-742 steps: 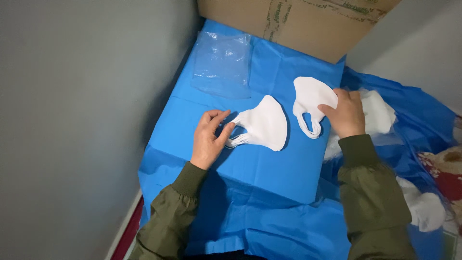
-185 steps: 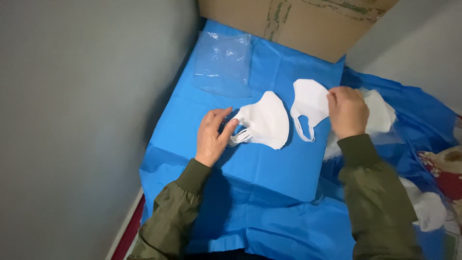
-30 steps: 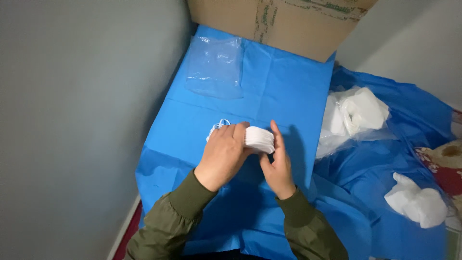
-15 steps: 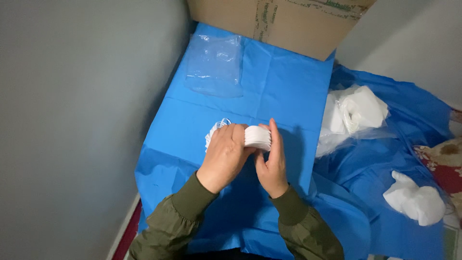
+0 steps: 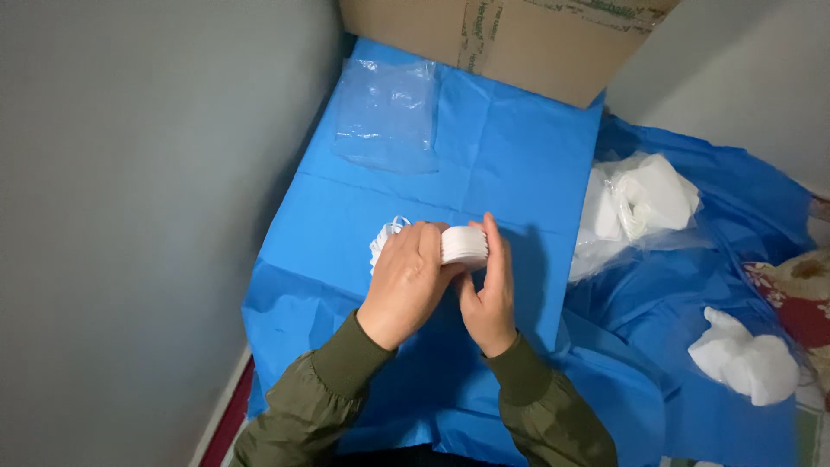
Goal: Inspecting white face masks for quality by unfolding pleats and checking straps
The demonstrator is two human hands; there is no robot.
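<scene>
Masks (image 5: 464,246), white ones in a little stack, sit between my two hands, just above the middle of the blue sheet (image 5: 510,156). My left hand (image 5: 406,281) is wrapped over the stack from the left side, fingers curled down around it. My right hand (image 5: 486,298) stands up flat against the right end of the stack and presses on it, so both hands are squeezing the same pile. Some thin white ear loops (image 5: 385,235) poke out past my left fingers and hang over the sheet. I have green sleeves (image 5: 333,380) on both arms. Farther up the sheet lies a clear plastic bag (image 5: 386,112), flat and see-through. Behind that stands a brown cardboard box (image 5: 501,39), touching the top edge of the sheet. Off to my right, well apart from my hands, is a heap of more white masks in clear wrap (image 5: 644,203). Lower on the right lies another white bundle (image 5: 748,363) on crumpled blue cloth. A grey wall (image 5: 147,199) runs along my left side.
</scene>
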